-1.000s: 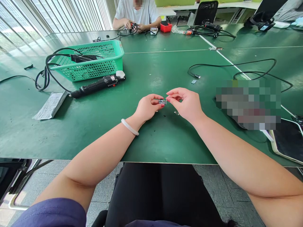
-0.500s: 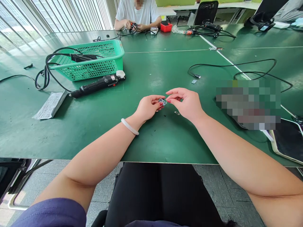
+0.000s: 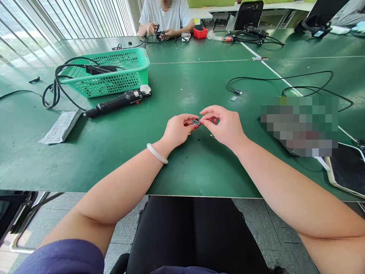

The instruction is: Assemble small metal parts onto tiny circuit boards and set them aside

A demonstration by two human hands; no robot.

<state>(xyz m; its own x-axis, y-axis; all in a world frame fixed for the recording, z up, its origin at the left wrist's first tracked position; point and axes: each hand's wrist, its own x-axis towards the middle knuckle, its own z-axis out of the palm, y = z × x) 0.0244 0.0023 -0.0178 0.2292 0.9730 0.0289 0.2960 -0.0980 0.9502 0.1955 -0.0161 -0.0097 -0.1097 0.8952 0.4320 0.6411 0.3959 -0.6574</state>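
Between the thumb and fingers of my left hand (image 3: 178,129) is a small dark and silvery part (image 3: 195,122), too small to make out in detail. My right hand (image 3: 225,125) is at the part's right side, thumb and index finger pinched together at its edge; whatever they hold is too small to see. Below the hands a tiny black piece (image 3: 199,139) lies on the green table (image 3: 182,167). A small light piece (image 3: 212,136) shows partly beside my right thumb.
A green basket (image 3: 114,82) and a black electric screwdriver (image 3: 114,103) are at left, near a paper-covered block (image 3: 61,126). A cable (image 3: 256,78) and a phone-like device (image 3: 349,169) lie at right. A person (image 3: 167,19) sits across the table.
The small part in my left hand has tilted and looks darker. My right hand has shifted slightly left, covering more of the light piece. Across the table, the person's hand has risen a little.
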